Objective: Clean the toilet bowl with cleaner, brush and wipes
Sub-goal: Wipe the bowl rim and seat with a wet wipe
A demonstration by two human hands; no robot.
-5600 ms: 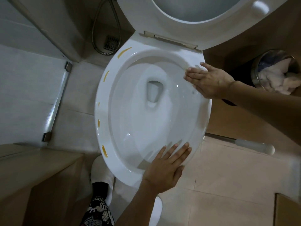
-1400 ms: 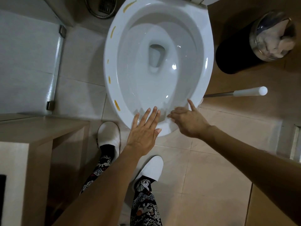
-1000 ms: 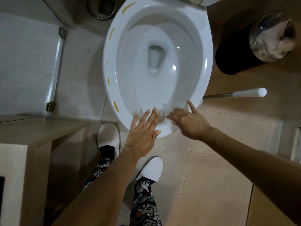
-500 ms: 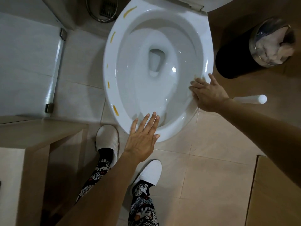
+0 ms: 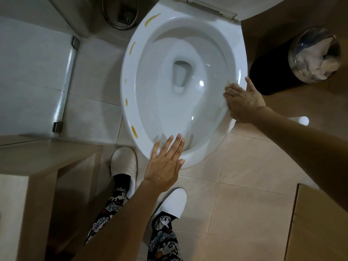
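Tiled floor (image 5: 244,185) around toilet bowl (image 5: 130,113): left hand (image 5: 163,166) flat on front rim for bracing; right hand (image 5: 243,102) pressing wipe (image 5: 228,84) on right rim, grip hidden.

Black bin (image 5: 271,76) of crumpled paper, floor drain (image 5: 126,13), wooden cabinet (image 5: 33,166).

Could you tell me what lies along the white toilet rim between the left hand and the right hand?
In the head view, only bare white toilet rim lies between the left hand and right hand; no stains show there.

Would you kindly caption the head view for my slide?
Right hand wipes the toilet rim while left hand rests flat on its front edge.
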